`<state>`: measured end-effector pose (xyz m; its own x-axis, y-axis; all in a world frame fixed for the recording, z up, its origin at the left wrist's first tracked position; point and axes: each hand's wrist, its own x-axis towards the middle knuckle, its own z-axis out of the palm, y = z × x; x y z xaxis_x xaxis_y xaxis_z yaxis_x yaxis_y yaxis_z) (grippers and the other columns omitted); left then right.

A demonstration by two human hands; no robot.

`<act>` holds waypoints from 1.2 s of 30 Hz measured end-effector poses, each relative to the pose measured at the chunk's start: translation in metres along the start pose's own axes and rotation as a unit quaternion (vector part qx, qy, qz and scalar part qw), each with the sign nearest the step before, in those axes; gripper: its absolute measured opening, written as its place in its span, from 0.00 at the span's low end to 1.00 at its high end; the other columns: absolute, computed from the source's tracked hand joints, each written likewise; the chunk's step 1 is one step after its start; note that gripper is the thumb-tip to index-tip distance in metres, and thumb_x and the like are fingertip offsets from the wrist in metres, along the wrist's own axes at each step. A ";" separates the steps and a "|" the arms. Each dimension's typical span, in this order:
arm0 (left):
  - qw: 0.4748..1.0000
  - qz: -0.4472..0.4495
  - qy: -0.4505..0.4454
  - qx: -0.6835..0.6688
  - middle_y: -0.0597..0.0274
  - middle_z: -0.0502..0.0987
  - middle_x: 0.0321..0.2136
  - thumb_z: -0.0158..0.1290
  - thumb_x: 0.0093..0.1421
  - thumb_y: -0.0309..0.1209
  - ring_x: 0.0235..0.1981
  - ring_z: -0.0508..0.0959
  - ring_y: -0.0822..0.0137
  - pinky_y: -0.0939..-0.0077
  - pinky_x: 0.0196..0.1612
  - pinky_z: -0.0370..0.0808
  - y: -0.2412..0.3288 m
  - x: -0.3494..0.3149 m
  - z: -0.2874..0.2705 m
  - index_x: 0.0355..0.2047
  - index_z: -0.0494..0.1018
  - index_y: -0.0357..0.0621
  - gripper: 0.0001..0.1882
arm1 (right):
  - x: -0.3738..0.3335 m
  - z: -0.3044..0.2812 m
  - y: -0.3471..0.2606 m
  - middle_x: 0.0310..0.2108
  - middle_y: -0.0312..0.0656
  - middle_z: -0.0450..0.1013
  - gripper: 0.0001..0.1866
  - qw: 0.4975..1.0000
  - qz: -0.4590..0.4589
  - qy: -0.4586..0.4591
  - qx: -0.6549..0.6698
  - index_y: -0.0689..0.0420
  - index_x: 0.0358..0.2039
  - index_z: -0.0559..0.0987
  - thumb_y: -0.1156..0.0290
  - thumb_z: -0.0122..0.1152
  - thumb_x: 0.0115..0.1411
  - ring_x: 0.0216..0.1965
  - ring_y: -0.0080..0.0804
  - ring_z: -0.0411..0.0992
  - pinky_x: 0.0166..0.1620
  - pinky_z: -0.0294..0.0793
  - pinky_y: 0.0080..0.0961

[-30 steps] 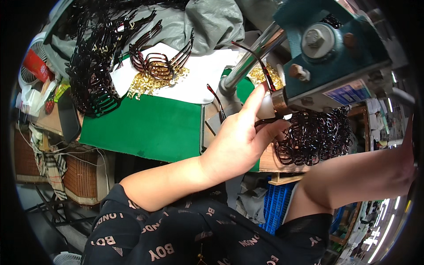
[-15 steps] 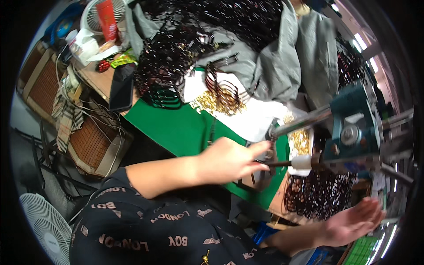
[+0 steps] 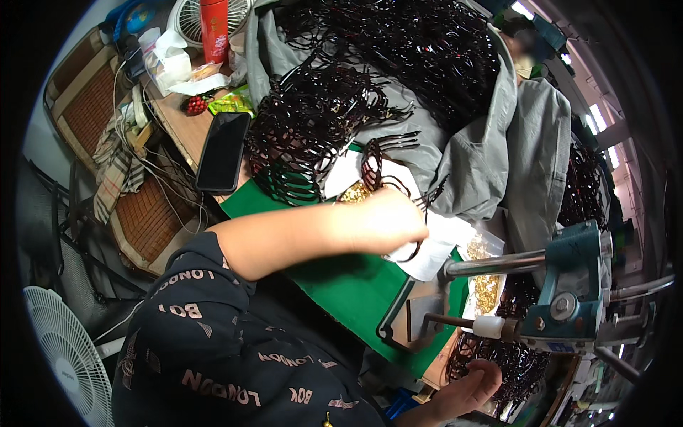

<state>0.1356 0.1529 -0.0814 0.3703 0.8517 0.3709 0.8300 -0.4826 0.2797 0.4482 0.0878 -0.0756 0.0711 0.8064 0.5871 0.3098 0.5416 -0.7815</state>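
Dark hair comb (image 3: 420, 245): thin, curved, glossy, held in left hand (image 3: 380, 220) over white paper (image 3: 434, 245), pile of like combs (image 3: 313, 128) at 11 o'clock.

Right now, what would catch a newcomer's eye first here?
The big heap of dark hair combs on grey cloth at the top. Next, the left hand reaching over the green mat onto white paper. At lower right stands a blue-green press, with the right hand open below it.
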 end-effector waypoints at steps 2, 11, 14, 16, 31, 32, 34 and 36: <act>0.994 0.041 0.092 0.040 0.59 0.71 0.17 0.49 0.45 0.28 0.22 0.76 0.59 0.67 0.24 0.73 0.008 -0.004 0.006 0.20 0.70 0.44 0.03 | 0.003 0.010 -0.003 0.31 0.39 0.66 0.06 0.998 -0.016 -0.042 -0.047 0.62 0.37 0.68 0.78 0.43 0.59 0.31 0.25 0.62 0.39 0.62 0.19; 0.972 0.049 0.215 0.078 0.65 0.69 0.18 0.49 0.45 0.29 0.23 0.73 0.65 0.73 0.25 0.70 -0.021 0.009 0.029 0.20 0.71 0.46 0.03 | 0.001 0.037 -0.011 0.28 0.37 0.66 0.06 0.995 0.049 -0.007 -0.082 0.61 0.34 0.68 0.78 0.43 0.57 0.29 0.22 0.64 0.33 0.63 0.15; 0.982 0.020 0.172 0.076 0.59 0.70 0.31 0.47 0.48 0.29 0.39 0.70 0.60 0.67 0.42 0.67 -0.039 0.004 0.039 0.35 0.72 0.43 0.13 | 0.001 0.033 -0.005 0.28 0.37 0.66 0.06 0.997 0.038 -0.030 -0.065 0.61 0.36 0.68 0.77 0.44 0.58 0.29 0.22 0.64 0.33 0.63 0.16; 0.972 -0.030 0.139 0.186 0.56 0.70 0.31 0.47 0.48 0.29 0.39 0.70 0.59 0.65 0.43 0.65 -0.051 0.001 0.045 0.36 0.72 0.42 0.13 | -0.002 0.030 0.003 0.29 0.37 0.66 0.06 0.997 0.037 -0.042 -0.044 0.61 0.37 0.68 0.77 0.44 0.59 0.30 0.23 0.64 0.34 0.63 0.16; 0.891 0.027 0.435 0.127 0.61 0.70 0.26 0.47 0.42 0.13 0.28 0.72 0.61 0.72 0.32 0.70 -0.102 -0.024 -0.127 0.37 0.76 0.48 0.22 | -0.002 0.047 -0.006 0.30 0.42 0.72 0.05 0.995 0.052 -0.087 0.018 0.64 0.34 0.71 0.82 0.47 0.58 0.30 0.27 0.68 0.34 0.69 0.22; 0.896 0.019 0.412 0.163 0.60 0.70 0.27 0.48 0.42 0.15 0.29 0.72 0.59 0.70 0.33 0.71 -0.121 -0.031 -0.122 0.37 0.75 0.48 0.21 | -0.002 0.049 -0.009 0.29 0.42 0.71 0.05 0.994 0.047 -0.096 0.012 0.64 0.34 0.71 0.82 0.47 0.58 0.29 0.27 0.68 0.34 0.69 0.21; 0.958 -0.124 0.213 0.148 0.60 0.73 0.30 0.49 0.44 0.18 0.35 0.73 0.57 0.68 0.38 0.72 -0.139 -0.046 -0.108 0.37 0.75 0.47 0.19 | -0.001 0.052 -0.007 0.28 0.42 0.71 0.05 0.994 0.034 -0.104 -0.002 0.64 0.33 0.71 0.83 0.47 0.57 0.28 0.27 0.68 0.34 0.68 0.21; 0.978 -0.155 0.081 0.115 0.58 0.74 0.34 0.50 0.45 0.23 0.41 0.73 0.56 0.68 0.44 0.71 -0.140 -0.055 -0.106 0.38 0.75 0.44 0.17 | 0.003 0.060 -0.012 0.27 0.41 0.71 0.05 0.994 0.029 -0.102 -0.004 0.64 0.34 0.72 0.83 0.48 0.57 0.27 0.26 0.67 0.33 0.68 0.21</act>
<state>-0.0453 0.1524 -0.0475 0.0316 0.8973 0.4402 0.9705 -0.1329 0.2012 0.3881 0.0975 -0.0772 -0.1045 0.8683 0.4848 0.3191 0.4910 -0.8106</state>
